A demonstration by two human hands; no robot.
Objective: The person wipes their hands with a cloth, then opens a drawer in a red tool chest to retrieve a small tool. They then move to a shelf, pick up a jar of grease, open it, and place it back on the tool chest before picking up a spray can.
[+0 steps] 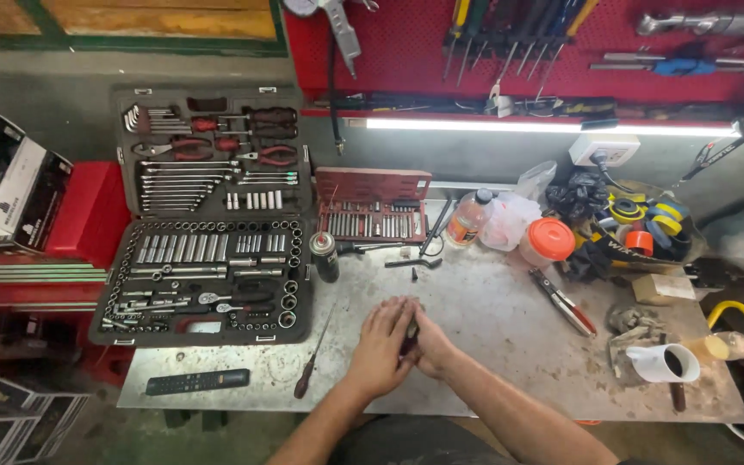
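Observation:
Both my hands meet over the front middle of a worn metal workbench (492, 319). My left hand (382, 343) and my right hand (428, 343) are closed together around a small dark object (409, 336), which is mostly hidden between the fingers. A screwdriver with a dark red handle (310, 370) lies on the bench just left of my left hand. Behind my hands lie a small black bit (413, 263) and a dark spray can (325, 256).
A large open socket and wrench case (208, 215) fills the left of the bench, with a smaller red bit case (372, 207) behind. A black remote (197, 381), red-handled pliers (566, 303), a white mug (665, 362), an orange-lidded jar (548, 241), a bottle (468, 218) and tape rolls (643, 220) surround.

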